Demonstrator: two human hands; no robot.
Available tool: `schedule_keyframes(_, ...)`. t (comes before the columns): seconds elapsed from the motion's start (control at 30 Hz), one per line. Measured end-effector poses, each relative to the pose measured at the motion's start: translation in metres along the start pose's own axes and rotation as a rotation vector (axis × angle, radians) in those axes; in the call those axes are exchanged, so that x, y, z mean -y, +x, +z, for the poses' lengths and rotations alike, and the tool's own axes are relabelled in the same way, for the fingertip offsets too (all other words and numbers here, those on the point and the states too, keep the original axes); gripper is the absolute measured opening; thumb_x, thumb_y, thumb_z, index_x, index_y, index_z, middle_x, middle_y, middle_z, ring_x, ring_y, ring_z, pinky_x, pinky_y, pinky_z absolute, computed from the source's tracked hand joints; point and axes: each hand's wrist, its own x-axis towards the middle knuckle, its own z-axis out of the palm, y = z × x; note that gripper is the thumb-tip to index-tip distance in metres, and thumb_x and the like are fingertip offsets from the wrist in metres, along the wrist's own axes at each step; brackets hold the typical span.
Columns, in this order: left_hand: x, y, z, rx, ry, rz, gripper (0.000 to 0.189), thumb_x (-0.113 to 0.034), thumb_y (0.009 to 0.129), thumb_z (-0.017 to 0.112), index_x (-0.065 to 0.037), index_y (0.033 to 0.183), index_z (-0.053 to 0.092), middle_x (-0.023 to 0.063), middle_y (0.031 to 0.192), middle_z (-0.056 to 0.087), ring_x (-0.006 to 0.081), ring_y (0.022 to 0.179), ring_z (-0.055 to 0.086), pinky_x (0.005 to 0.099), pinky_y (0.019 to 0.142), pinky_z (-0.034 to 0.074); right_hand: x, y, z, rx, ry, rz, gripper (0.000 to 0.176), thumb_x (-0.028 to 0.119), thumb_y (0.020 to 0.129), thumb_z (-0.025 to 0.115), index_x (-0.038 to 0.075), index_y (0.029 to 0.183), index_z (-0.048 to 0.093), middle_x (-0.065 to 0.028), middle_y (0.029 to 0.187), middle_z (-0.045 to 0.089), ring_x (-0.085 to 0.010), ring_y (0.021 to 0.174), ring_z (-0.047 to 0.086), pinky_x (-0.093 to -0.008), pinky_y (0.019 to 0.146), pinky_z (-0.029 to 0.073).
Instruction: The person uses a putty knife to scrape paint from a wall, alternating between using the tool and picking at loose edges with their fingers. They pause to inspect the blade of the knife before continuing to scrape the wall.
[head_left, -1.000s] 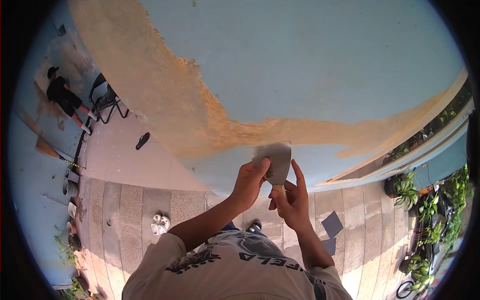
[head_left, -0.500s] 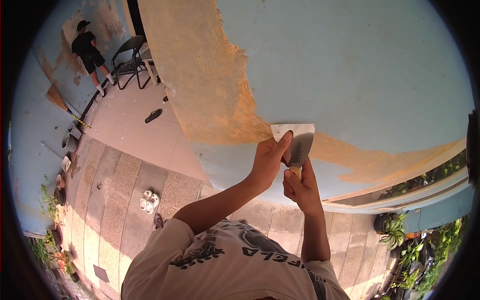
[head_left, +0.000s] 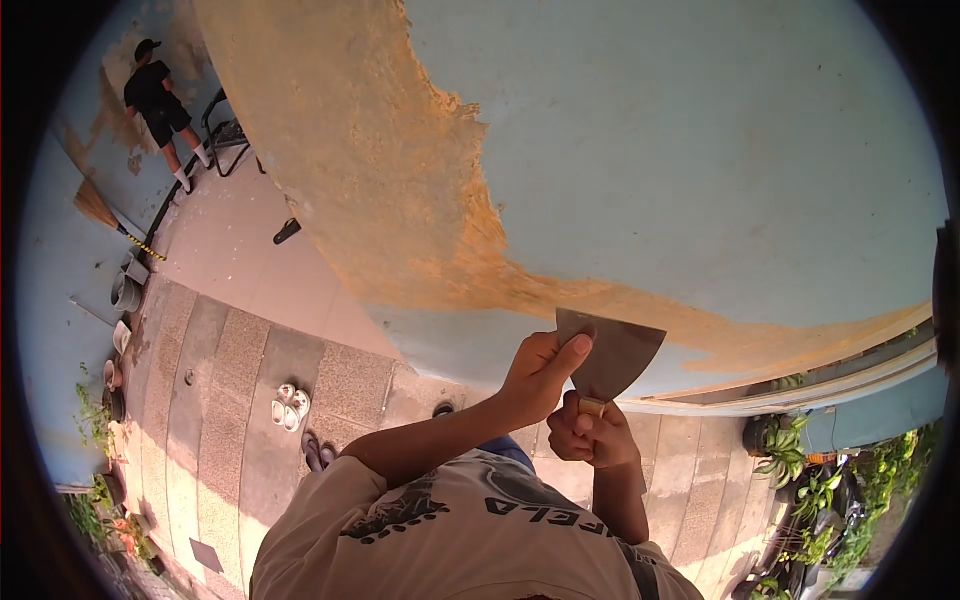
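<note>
A putty knife [head_left: 622,352] with a wide grey metal blade is held in front of the wall, blade upward. My right hand [head_left: 594,436] is wrapped round its pale handle just below the blade. At the blade's left side, my left hand [head_left: 541,376] grips it, thumb lying on the face and fingers mostly hidden behind. Beyond the blade is the light blue painted wall [head_left: 660,150]. A rough-edged tan bare patch [head_left: 370,150] runs down its left part and along its lower part, overlapped by the blade's top edge in this view.
A person in black [head_left: 158,100] stands at another patchy wall, near a dark chair [head_left: 228,135]. A broom [head_left: 100,208] and buckets [head_left: 126,292] line the left wall. White clogs [head_left: 291,408] lie on the paving [head_left: 230,365]; potted plants [head_left: 788,445] stand at right.
Both hands and the putty knife have moved down, away from the patch's edge. The blade now shows dark and more fully face-on. My view has shifted slightly.
</note>
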Motion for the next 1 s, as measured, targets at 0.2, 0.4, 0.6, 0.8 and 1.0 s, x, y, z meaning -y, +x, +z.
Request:
schedule_keyframes(0.2,0.010,0.008,0.008,-0.050,-0.196,-0.074,0.036,-0.029,0.102,0.055,-0.003,0.078,0.060,-0.0087,0.069,0.052,0.0000,0.067,0.041,0.0206,0.058,0.035,0.015,-0.004,0.002,-0.229,-0.288,0.002,0.022,0.024,0.101,0.053,0.010,0.088,0.043,0.0026,0.062,0.038,-0.0056,0.047,0.029,-0.0234,0.042,0.021)
schedule_keyframes(0.4,0.004,0.015,0.017,-0.179,-0.102,-0.077,0.044,-0.035,0.104,0.049,-0.006,0.071,0.053,0.0015,0.063,0.053,0.0073,0.060,0.050,0.0253,0.058,0.042,0.043,0.006,0.006,-0.205,-0.301,0.057,0.023,0.025,0.101,0.053,0.010,0.087,0.045,0.0030,0.058,0.035,-0.0044,0.044,0.027,-0.0231,0.039,0.018)
schedule_keyframes(0.6,-0.008,0.024,0.033,-0.398,-0.281,-0.111,0.045,-0.039,0.103,0.049,-0.008,0.070,0.051,0.0029,0.057,0.053,0.0106,0.048,0.048,0.0266,0.049,0.044,0.060,0.018,0.011,-0.238,-0.486,0.167,0.024,0.026,0.102,0.052,0.010,0.086,0.046,0.0037,0.057,0.035,-0.0041,0.042,0.027,-0.0226,0.037,0.020)
schedule_keyframes(0.8,-0.007,0.031,0.041,-0.514,-0.265,-0.030,0.046,-0.044,0.102,0.051,-0.010,0.071,0.052,-0.0011,0.057,0.052,0.0067,0.048,0.046,0.0247,0.049,0.041,0.077,0.024,0.011,-0.183,-0.497,0.226,0.037,0.028,0.103,0.052,0.008,0.072,0.043,0.0041,0.055,0.036,-0.0046,0.041,0.029,-0.0233,0.037,0.022)
schedule_keyframes(1.0,-0.028,0.036,0.065,-0.710,-0.345,-0.130,0.045,-0.045,0.101,0.052,-0.012,0.071,0.053,-0.0053,0.061,0.049,0.0049,0.052,0.045,0.0239,0.049,0.040,0.074,0.019,0.007,-0.185,-0.538,0.243,0.033,0.026,0.103,0.050,0.009,0.076,0.042,0.0046,0.055,0.035,-0.0043,0.040,0.027,-0.0232,0.035,0.020)
